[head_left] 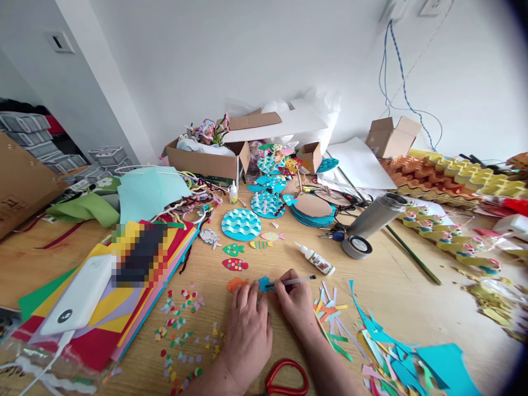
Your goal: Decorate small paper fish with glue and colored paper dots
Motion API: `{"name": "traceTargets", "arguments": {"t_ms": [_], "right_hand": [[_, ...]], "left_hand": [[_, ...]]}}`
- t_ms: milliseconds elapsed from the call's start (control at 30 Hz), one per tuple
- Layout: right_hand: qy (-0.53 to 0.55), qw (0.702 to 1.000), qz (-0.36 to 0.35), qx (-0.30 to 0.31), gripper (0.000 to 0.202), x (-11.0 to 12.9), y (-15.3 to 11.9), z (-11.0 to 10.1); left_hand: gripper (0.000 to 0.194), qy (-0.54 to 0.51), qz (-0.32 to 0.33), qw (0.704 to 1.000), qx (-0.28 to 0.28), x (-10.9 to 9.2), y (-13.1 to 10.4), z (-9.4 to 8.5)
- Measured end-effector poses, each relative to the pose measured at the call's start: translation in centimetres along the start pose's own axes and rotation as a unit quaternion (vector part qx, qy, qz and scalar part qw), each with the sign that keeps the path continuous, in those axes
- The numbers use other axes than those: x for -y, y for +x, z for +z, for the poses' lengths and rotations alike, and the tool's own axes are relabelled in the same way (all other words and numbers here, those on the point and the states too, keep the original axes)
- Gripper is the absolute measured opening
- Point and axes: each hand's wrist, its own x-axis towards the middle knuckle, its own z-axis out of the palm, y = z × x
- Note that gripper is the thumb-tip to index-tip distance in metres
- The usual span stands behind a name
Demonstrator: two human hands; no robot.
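The blue paper fish [263, 283] lies flat just past the fingertips, between the two hands; it is small and bright blue, with dark marks too fine to read, and its right end is partly hidden by the right hand [296, 300]; that hand grips a slim pen [301, 280], its tip on or just over the fish; the left hand [248, 327] lies palm down, fingers extended and grasping nothing, and whether its forefinger touches the fish's lower edge I cannot tell; an orange paper fish [236, 284] sits right by its other fingertips.

Room is tight close in; paper confetti [181, 323] spreads left of the left hand, thin paper strips [330, 308] run just right of the right wrist, and red-handled scissors [287, 363] lie between the forearms; beyond the right hand, near the pen's end, a glue bottle [317, 259] lies on its side; from there a broad stretch of tabletop [383, 275] reaches rightward to a green stick [414, 256].
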Motion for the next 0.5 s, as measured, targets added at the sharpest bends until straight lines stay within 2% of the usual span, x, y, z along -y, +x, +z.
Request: {"name": "traceTargets", "arguments": {"t_ms": [500], "right_hand": [[0.003, 1.0, -0.001, 0.001, 0.02, -0.16, -0.02, -0.02]], "left_hand": [[0.046, 0.0, 0.002, 1.0, -0.004, 0.01, 0.02, 0.08]]}}
